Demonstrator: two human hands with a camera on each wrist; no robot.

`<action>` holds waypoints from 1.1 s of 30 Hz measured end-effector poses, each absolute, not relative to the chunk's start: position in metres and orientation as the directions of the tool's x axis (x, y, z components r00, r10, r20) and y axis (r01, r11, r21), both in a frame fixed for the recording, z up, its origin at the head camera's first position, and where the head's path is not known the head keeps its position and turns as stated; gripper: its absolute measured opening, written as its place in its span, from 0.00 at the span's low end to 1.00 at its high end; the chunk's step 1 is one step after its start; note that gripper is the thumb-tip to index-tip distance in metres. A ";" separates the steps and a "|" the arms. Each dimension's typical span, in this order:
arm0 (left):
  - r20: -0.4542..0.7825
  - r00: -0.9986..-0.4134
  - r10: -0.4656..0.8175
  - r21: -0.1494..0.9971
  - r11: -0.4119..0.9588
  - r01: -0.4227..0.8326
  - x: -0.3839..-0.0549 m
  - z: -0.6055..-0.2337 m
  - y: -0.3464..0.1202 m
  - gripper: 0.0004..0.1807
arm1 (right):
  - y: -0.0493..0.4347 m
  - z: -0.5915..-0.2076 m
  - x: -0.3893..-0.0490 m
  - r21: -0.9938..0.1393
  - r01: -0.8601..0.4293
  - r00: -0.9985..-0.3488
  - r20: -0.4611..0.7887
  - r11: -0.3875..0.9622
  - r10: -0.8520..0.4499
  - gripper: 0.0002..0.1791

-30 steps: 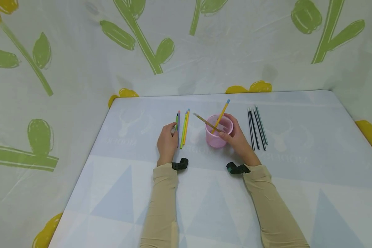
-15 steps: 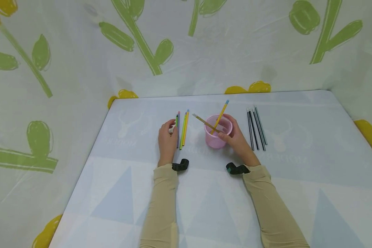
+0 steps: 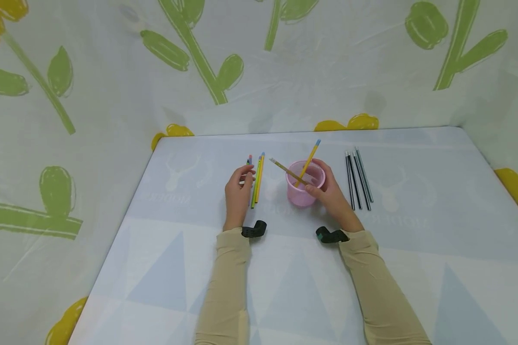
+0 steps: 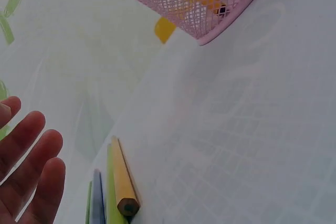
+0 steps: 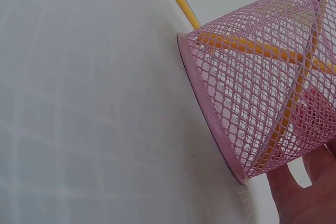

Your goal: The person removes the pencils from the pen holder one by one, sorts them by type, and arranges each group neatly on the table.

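Observation:
A pink mesh pencil cup stands on the table with two pencils leaning in it: a yellow pencil with a blue end and a brownish pencil tilted left. My right hand grips the cup's right side; its mesh wall fills much of the right wrist view. My left hand is above the left end of a row of coloured pencils, partly covering it. In the left wrist view its fingers are relaxed and hold nothing, beside a yellow pencil, a lime one and a bluish one.
Several dark and grey-green pencils lie side by side to the right of the cup. A pale patterned cloth covers the table. Flower-printed fabric walls rise behind and at the sides. Black camera mounts sit on both wrists.
My left hand has shifted slightly right and forward over the coloured pencils, now hiding the green pencil at the left end. My right hand and the cup have stayed in place.

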State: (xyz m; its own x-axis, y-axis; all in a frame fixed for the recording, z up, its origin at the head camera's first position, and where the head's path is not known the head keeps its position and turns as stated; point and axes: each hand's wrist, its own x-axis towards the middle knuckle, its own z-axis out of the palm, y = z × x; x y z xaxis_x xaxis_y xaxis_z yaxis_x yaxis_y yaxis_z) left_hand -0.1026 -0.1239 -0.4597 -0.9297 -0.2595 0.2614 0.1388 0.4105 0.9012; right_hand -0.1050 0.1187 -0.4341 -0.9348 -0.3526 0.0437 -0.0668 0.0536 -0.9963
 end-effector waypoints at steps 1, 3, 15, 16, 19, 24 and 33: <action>0.258 -0.935 -0.245 0.905 0.400 0.145 -0.103 -0.459 -0.122 0.16 | 0.119 -0.434 -0.105 -0.996 -0.069 -0.934 0.048 0.049 -0.354 0.37; 0.256 -0.943 -0.215 0.912 0.376 0.162 -0.103 -0.459 -0.120 0.15 | 0.119 -0.433 -0.105 -0.996 -0.075 -0.933 0.055 0.042 -0.357 0.37; 0.250 -0.967 -0.045 0.894 0.393 0.213 -0.101 -0.456 -0.097 0.15 | 0.119 -0.439 -0.108 -0.997 -0.065 -0.934 0.047 0.039 -0.353 0.37; 0.247 -0.969 -0.025 0.893 0.394 0.217 -0.101 -0.456 -0.095 0.16 | 0.119 -0.439 -0.107 -0.997 -0.069 -0.933 0.051 0.038 -0.356 0.37; 0.239 -0.971 0.034 0.883 0.409 0.231 -0.100 -0.457 -0.087 0.19 | 0.118 -0.435 -0.105 -0.996 -0.079 -0.933 0.058 0.045 -0.354 0.37; 0.220 -0.969 0.112 0.868 0.431 0.247 -0.100 -0.459 -0.076 0.24 | 0.118 -0.430 -0.103 -0.995 -0.082 -0.934 0.059 0.052 -0.352 0.37; 0.109 -0.980 0.169 0.877 0.447 0.175 -0.095 -0.459 -0.066 0.31 | 0.117 -0.427 -0.101 -0.994 -0.089 -0.933 0.061 0.064 -0.355 0.37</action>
